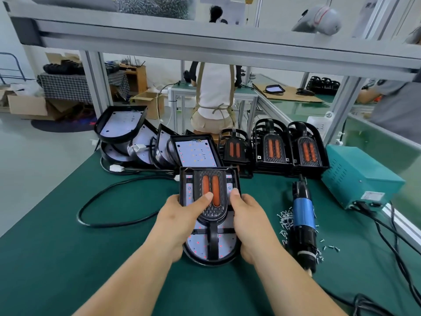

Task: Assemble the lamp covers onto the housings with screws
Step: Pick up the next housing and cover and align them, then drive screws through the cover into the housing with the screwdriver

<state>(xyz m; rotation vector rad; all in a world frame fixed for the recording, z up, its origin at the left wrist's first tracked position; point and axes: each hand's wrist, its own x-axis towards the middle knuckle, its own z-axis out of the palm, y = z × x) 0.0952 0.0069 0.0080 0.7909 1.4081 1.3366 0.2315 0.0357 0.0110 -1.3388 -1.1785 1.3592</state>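
A black lamp housing (205,252) with a white LED board lies on the green mat in front of me. A black lamp cover (210,195) with two orange slots sits on top of it. My left hand (180,222) grips the housing's left edge, thumb pressed on the cover's orange slots. My right hand (248,222) grips the right edge, thumb on the cover's side. Loose silver screws (284,221) are scattered to the right, beside a blue and black electric screwdriver (304,226) lying on the mat.
Several open housings (136,137) are stacked at the back left, and stacks of covers (273,149) stand at the back right. A teal power box (357,179) sits at the right with cables. A black cable (95,201) loops at left. People stand beyond the bench.
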